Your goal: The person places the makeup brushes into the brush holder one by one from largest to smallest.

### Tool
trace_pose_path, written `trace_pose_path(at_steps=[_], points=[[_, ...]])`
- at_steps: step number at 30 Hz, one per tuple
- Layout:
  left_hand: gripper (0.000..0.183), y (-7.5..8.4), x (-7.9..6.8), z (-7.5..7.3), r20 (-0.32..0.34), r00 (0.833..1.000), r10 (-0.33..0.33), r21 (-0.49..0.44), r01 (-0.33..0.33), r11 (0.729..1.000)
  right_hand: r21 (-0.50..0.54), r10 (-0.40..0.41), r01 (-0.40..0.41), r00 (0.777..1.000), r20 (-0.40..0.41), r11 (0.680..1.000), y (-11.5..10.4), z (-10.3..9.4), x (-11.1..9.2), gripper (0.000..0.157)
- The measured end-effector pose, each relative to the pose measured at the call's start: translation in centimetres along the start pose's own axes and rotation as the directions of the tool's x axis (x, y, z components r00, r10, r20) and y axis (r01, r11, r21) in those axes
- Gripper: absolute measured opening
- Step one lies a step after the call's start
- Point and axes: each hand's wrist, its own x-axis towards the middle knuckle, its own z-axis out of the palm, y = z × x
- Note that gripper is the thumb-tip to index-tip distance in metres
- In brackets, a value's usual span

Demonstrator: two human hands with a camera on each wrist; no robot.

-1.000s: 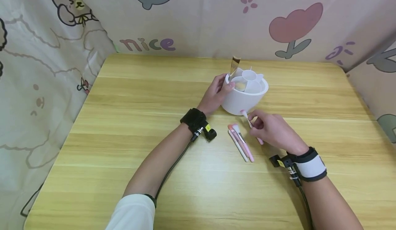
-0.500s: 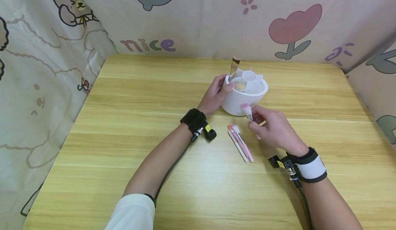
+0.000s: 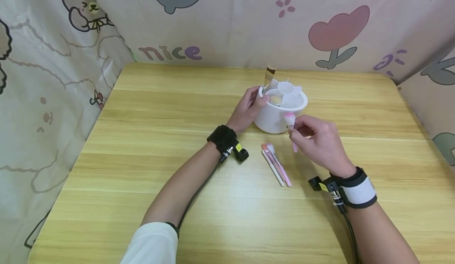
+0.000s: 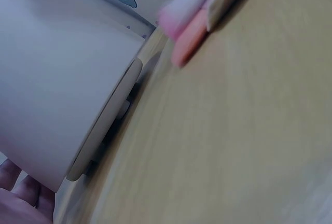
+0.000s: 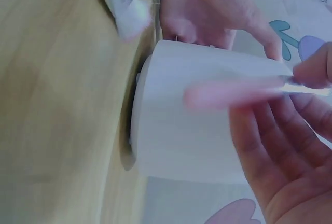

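Note:
My left hand [image 3: 246,109] grips the near left side of a white round brush holder [image 3: 273,118], its thumb over the rim. The holder has several compartments around a central ring. In front of it, my right hand [image 3: 318,141] pinches a makeup brush [image 3: 290,120] between thumb and fingers. That brush stands nearly upright, its white and pink bristles up. In the right wrist view, its pink handle [image 5: 228,93] is blurred before the holder's wall [image 5: 171,146]. A brush with brown bristles and a gold ferrule [image 3: 269,75] stands in the holder's left compartment.
Several makeup brushes [image 3: 278,165] lie side by side on the wooden table [image 3: 160,145], nearer me than the holder. Something pale and rounded [image 3: 276,99] sits in a front compartment. A printed curtain [image 3: 231,23] hangs behind the table. Cables run along both forearms.
My right hand has lifted the brush off the table and turned it from slanting to nearly upright, moving slightly up and right. The left hand and the holder have stayed put.

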Motion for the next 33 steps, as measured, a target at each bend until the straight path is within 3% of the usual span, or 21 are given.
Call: trace_pose_path(at_steps=[6,11,16,33], points=[[0.063,0.4,-0.3,0.2,0.008,1.000,-0.003,-0.023,0.003,1.000,0.076,-0.042,0.052,0.990,-0.134,0.996,-0.5,-0.1,0.7,0.021],[0.067,1.9,-0.8,0.0,0.026,1.000,-0.017,-0.003,0.017,1.000,0.151,-0.050,0.091,0.966,-0.254,0.984,-2.3,-0.7,1.8,0.014],[0.071,0.6,-0.1,-0.1,0.016,1.000,-0.016,0.006,0.015,1.000,0.205,0.011,0.068,0.934,-0.357,0.976,-3.8,-1.3,2.5,0.010],[0.069,-0.3,0.2,0.0,-0.010,1.000,0.002,0.009,-0.002,1.000,0.320,0.110,0.038,0.895,-0.432,0.947,-2.8,-1.5,2.9,0.012]])
